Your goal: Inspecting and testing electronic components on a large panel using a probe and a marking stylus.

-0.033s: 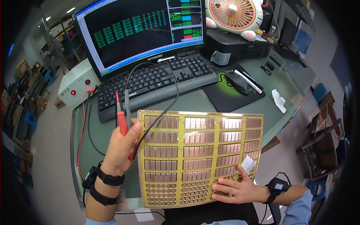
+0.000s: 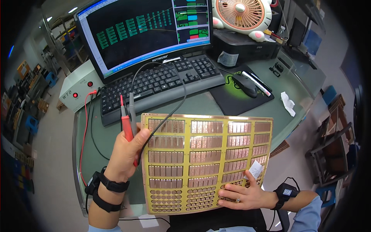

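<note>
A yellow-framed, copper-coloured circuit board panel (image 2: pixel 185 162) tilts toward me at the desk's front edge, with rows of rectangular pieces and round pieces below. At its upper left, my left hand (image 2: pixel 127 152) is closed round a red test probe (image 2: pixel 126 125) and a grey test probe (image 2: pixel 132 112), both tips pointing up. The thumb lies beside the panel's left edge; whether it grips that edge is hidden. My right hand (image 2: pixel 247 195) lies on the panel's lower right, fingers spread. A small white paper slip (image 2: pixel 255 169) sits by its uppermost digit, on the panel.
A keyboard (image 2: pixel 162 85) and monitor (image 2: pixel 143 34) stand behind the panel. Left is a white box (image 2: pixel 81 87) with probe leads; a dark cable (image 2: pixel 181 100) loops over the keyboard. Right are a mouse (image 2: pixel 244 85), markers, crumpled paper (image 2: pixel 287 103), a printer (image 2: pixel 247 50) and a fan (image 2: pixel 240 17).
</note>
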The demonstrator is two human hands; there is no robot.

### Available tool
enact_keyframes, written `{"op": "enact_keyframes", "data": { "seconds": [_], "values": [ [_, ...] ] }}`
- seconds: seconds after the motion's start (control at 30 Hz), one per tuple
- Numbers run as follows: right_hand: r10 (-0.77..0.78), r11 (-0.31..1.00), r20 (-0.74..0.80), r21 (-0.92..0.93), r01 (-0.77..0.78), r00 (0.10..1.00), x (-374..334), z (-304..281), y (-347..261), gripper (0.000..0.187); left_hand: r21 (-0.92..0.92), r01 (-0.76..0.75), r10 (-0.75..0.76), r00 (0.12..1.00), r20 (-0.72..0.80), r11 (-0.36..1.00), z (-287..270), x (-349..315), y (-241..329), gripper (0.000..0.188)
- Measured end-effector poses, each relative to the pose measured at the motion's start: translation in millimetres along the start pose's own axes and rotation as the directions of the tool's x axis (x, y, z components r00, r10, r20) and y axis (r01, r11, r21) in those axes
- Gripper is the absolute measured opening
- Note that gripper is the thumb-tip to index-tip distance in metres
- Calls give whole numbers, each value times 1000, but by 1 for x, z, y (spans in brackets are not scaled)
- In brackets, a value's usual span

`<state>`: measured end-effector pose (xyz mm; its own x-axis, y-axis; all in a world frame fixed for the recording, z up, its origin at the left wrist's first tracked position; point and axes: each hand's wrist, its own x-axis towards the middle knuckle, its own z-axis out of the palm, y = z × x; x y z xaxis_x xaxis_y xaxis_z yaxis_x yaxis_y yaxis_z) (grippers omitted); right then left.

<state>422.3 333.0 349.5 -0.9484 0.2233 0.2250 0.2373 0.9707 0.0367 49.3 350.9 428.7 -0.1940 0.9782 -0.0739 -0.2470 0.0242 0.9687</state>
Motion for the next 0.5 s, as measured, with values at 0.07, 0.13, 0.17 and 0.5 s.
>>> {"op": "enact_keyframes", "data": {
  "seconds": [0.07, 0.13, 0.17, 0.5],
  "values": [
    [-10, 1000, -28, -20, 9, 1000, 0, 4, 3, 35, -17, 34, -34, 999, 14, 999, 4, -3, 6, 37],
    [-19, 999, -57, -41, 17, 998, 0, 7, 5, 35, -38, 13, -12, 999, 39, 999, 6, -6, 7, 38],
    [-35, 997, -68, -64, 30, 997, 0, 8, 6, 36, -35, 18, -16, 999, 39, 999, 6, -7, 7, 38],
    [-98, 988, -92, -125, 87, 991, -3, 15, 14, 42, -89, -84, 89, 994, 57, 993, 7, -14, 4, 35]
  ]
}}
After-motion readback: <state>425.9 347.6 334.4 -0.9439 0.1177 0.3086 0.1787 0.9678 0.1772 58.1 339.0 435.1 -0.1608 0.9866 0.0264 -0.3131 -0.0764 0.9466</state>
